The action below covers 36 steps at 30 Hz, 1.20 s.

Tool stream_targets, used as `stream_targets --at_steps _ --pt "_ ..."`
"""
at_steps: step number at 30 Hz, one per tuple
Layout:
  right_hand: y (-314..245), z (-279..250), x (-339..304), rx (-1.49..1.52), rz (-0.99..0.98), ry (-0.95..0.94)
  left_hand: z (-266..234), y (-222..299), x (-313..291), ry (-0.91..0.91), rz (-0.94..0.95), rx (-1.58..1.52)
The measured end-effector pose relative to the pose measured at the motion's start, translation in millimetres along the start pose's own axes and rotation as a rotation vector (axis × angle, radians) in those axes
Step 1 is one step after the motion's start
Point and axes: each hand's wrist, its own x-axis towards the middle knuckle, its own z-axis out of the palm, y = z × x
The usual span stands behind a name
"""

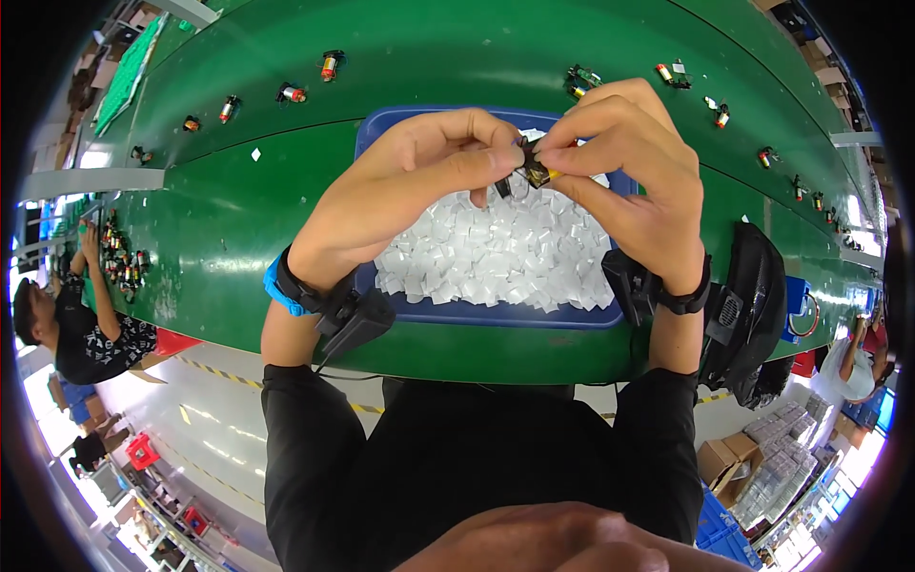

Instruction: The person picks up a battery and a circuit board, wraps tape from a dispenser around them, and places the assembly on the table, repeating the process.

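Both hands meet above a blue tray (496, 316) heaped with small white, sheet-like pieces (496, 250). My left hand (424, 164) pinches the left side of a small black-and-yellow electronic assembly (537, 172) between thumb and fingers. From the other side, the thumb and fingertips of my right hand (629, 157) close on the same assembly. Dark parts stick out below it. Its finer details are too small and partly covered by my fingers. Black devices are strapped to both my wrists.
Similar small assemblies with orange cylinders (330, 66) lie spaced along the green bench (219, 257). At the left, a co-worker (91, 329) reaches toward a cluster of them (124, 257). A black bag (753, 305) sits at the bench's right, beside a blue box (798, 307).
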Motion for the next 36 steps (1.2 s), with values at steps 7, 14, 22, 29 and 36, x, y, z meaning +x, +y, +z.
stream_targets --at_steps 7,14,22,29,36 --pt "-4 7 1 0.077 0.009 -0.028 -3 -4 4 -0.024 0.018 -0.154" --pt "-9 11 -1 0.073 -0.015 -0.046 -1 -10 7 0.199 0.164 -0.006" --pt "-10 13 -3 -0.081 -0.042 0.07 6 3 -6 0.198 0.197 0.27" --pt "-16 15 -3 -0.139 -0.091 -0.02 3 3 -4 0.12 -0.002 0.323" --pt "-12 19 -4 -0.255 -0.148 0.062 8 6 -3 0.16 0.004 0.314"
